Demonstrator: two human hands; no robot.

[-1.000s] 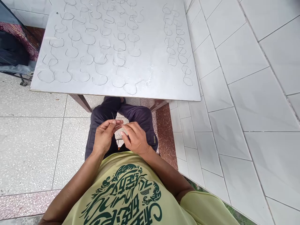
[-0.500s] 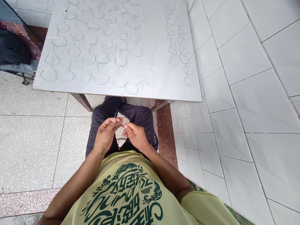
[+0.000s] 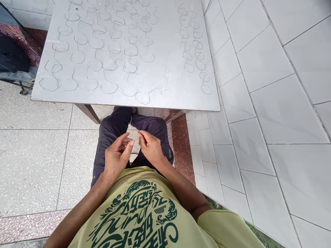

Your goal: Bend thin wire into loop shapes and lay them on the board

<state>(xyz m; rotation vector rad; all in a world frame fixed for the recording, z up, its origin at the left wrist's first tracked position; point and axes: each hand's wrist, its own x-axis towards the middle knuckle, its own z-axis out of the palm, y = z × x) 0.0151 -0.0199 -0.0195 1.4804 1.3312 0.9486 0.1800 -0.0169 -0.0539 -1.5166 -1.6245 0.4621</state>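
Observation:
I sit with both hands over my lap, below the front edge of a white table (image 3: 181, 96). My left hand (image 3: 116, 156) and my right hand (image 3: 151, 148) both pinch a thin piece of wire (image 3: 130, 124), which runs up from between the fingertips. The wire is very fine and its shape between the hands is hard to make out. Several bent wire loops (image 3: 108, 58) lie spread over the table's left and middle. A second, narrower row of smaller wire loops (image 3: 195, 51) lies along the table's right side.
The table's wooden legs (image 3: 89, 113) stand either side of my knees. White wall tiles (image 3: 271, 86) rise on the right. Speckled floor tiles (image 3: 33, 151) lie on the left. A dark cart with patterned cloth (image 3: 15, 51) stands at the far left.
My right hand has moved up and a little to the right, pinching the wire higher. My left hand has turned, its fingers now pointing up toward the right hand. The wire stands more upright.

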